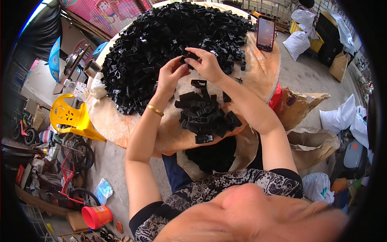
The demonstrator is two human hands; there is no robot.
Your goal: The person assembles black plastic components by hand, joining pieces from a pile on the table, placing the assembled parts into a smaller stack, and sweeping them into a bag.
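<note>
Both hands meet above the middle of the round bench (121, 129), at the near edge of the big heap of black plastic parts (169, 44). The left hand (171, 76) and the right hand (207, 64) each pinch an end of one small black plastic piece (188, 55), fingers narrowed tight on it.

The grip is by fingertips only, so the piece could slip and drop into the heap, where it would be lost among its like. The smaller pile of joined pieces (205, 115) lies at the near edge of the bench; a nudge from a forearm could push some off into the open brown sack (246, 149) or past it to the floor.

A phone (265, 33) with a lit pink screen stands far right on the bench. White sacks (342, 117) lie right. A pink poster (109, 14) hangs far left; a yellow plastic chair (70, 117) and a red bucket (96, 216) sit left.
</note>
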